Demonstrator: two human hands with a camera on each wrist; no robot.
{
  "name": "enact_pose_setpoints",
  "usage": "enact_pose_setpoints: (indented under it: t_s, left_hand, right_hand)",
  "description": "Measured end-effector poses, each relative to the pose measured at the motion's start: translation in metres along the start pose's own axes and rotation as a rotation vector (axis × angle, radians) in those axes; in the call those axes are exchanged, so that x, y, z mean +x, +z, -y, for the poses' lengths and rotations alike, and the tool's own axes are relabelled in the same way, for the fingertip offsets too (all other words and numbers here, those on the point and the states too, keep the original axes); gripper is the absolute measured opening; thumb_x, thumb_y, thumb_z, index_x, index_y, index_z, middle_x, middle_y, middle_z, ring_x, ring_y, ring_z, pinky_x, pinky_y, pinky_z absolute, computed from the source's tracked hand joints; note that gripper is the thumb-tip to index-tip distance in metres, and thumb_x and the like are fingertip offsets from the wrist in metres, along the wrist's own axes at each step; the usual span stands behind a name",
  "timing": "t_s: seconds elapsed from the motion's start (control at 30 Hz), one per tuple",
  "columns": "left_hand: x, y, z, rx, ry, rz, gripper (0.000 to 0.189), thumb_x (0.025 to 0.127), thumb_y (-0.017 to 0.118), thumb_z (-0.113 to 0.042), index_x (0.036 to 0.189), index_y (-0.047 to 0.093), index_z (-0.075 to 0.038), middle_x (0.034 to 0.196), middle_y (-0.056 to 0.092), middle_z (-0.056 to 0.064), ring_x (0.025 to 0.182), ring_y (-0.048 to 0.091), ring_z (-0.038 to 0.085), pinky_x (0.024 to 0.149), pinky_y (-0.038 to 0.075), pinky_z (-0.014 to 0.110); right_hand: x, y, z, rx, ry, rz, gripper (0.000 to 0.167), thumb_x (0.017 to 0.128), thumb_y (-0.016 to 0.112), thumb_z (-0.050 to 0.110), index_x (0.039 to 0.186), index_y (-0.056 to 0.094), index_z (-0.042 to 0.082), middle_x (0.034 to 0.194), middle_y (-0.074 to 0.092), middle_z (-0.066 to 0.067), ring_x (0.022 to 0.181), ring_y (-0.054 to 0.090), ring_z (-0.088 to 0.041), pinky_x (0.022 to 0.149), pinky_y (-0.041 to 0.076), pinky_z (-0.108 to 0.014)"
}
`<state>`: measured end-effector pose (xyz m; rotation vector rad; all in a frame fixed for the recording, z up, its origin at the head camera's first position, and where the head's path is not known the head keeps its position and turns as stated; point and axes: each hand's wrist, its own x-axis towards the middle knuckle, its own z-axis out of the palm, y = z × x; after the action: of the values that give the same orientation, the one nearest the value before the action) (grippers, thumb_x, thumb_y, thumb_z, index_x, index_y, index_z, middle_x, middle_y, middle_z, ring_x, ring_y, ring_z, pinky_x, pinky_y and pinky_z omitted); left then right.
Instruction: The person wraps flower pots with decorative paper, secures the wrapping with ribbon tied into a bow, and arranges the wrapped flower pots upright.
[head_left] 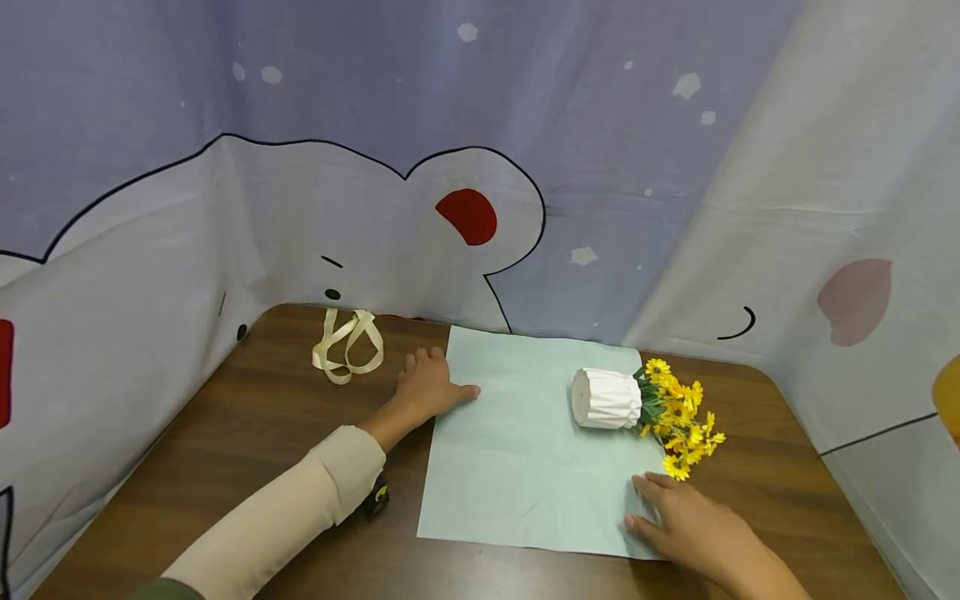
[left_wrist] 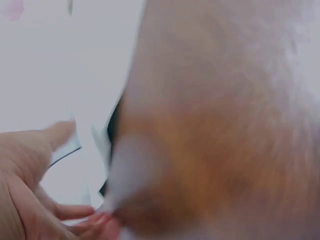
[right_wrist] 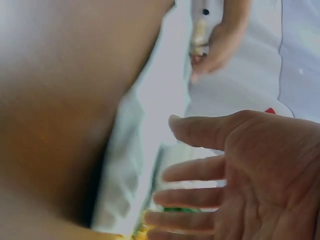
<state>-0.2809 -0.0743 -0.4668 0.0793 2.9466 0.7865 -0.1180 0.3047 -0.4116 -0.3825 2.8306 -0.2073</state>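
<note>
A pale mint-green sheet of paper (head_left: 525, 467) lies flat on the brown wooden table. My left hand (head_left: 431, 385) rests at its left edge, thumb stretched over the sheet and fingertips toward the back. My right hand (head_left: 686, 521) is at the lower right corner, fingertips over the paper; its fingers look straight and spread in the right wrist view. A bunch of yellow flowers (head_left: 678, 421) lies on its side, with white pleated wrapping (head_left: 611, 400) around its base. The wrapped base is on the sheet, and the blooms reach past its right edge.
A loosely looped cream ribbon (head_left: 348, 343) lies at the back left of the table (head_left: 247, 433). Partly hidden by the left sleeve is a small black object (head_left: 377, 496) with a green mark. A printed curtain (head_left: 360, 225) hangs around the table's back and sides.
</note>
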Motion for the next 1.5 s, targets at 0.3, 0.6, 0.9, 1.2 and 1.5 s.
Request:
enact_pose_setpoints:
  t_s: [0.3, 0.6, 0.9, 1.2, 1.5]
  left_hand:
    - [0.006, -0.017, 0.021, -0.355, -0.247, 0.206, 0.057, 0.096, 0.089, -0.046, 0.119, 0.064, 0.0, 0.099, 0.069, 0.016, 0.078, 0.071, 0.028, 0.066, 0.066, 0.039]
    - [-0.016, -0.022, 0.011, -0.47, -0.271, 0.232, 0.057, 0.097, 0.091, -0.028, 0.131, 0.061, 0.008, 0.095, 0.071, 0.015, 0.069, 0.069, 0.022, 0.061, 0.064, 0.031]
    - [0.023, 0.018, 0.052, -0.015, -0.142, 0.159, 0.077, 0.072, 0.107, -0.055, 0.112, 0.071, 0.001, 0.097, 0.07, 0.013, 0.07, 0.073, 0.028, 0.059, 0.06, 0.037]
    - [-0.015, -0.015, 0.012, -0.055, -0.172, 0.164, 0.055, 0.084, 0.103, -0.039, 0.101, 0.07, 0.002, 0.098, 0.07, 0.019, 0.057, 0.074, 0.028, 0.055, 0.062, 0.036]
    - [-0.006, -0.003, 0.015, -0.037, -0.193, 0.155, 0.047, 0.086, 0.099, -0.036, 0.098, 0.071, 0.0, 0.097, 0.07, 0.019, 0.053, 0.073, 0.026, 0.052, 0.061, 0.035]
  right_hand:
    - [0.042, -0.052, 0.0, -0.109, -0.289, -0.401, 0.064, 0.094, 0.093, 0.022, 0.149, 0.069, 0.001, 0.15, 0.069, -0.025, 0.14, 0.065, -0.053, 0.114, 0.054, -0.071]
    - [0.099, -0.062, -0.018, -0.098, -0.318, -0.225, 0.098, 0.088, 0.097, 0.035, 0.167, 0.049, 0.003, 0.168, 0.054, -0.03, 0.156, 0.046, -0.062, 0.124, 0.036, -0.083]
    - [0.114, -0.062, -0.025, -0.144, -0.338, -0.224, 0.092, 0.085, 0.099, 0.03, 0.163, 0.056, 0.006, 0.155, 0.066, -0.023, 0.135, 0.067, -0.047, 0.116, 0.051, -0.071]
    - [0.1, -0.063, -0.026, -0.175, -0.328, -0.256, 0.089, 0.081, 0.1, 0.032, 0.158, 0.062, 0.006, 0.149, 0.071, -0.021, 0.126, 0.071, -0.041, 0.106, 0.058, -0.065]
    - [0.093, -0.058, -0.026, -0.165, -0.298, -0.261, 0.09, 0.081, 0.101, 0.033, 0.158, 0.061, 0.006, 0.149, 0.069, -0.027, 0.126, 0.071, -0.048, 0.1, 0.06, -0.066]
